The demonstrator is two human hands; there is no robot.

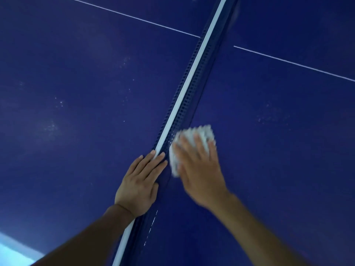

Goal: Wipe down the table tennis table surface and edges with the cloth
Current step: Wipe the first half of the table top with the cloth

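Cloth [206, 134]: white, nubby, bunched into a pad, blurred. Lies under the right hand [199, 169], whose straight, spread fingers press it onto the dark blue surface [269, 169], just beside the net [190, 81]. Left hand [138, 181]: fingers straight, resting on the net's white top band.

Cloth [194, 144] on table [278, 150], right of net [192, 77].

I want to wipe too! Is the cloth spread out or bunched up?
Bunched up: the cloth is a small wad under the right hand.
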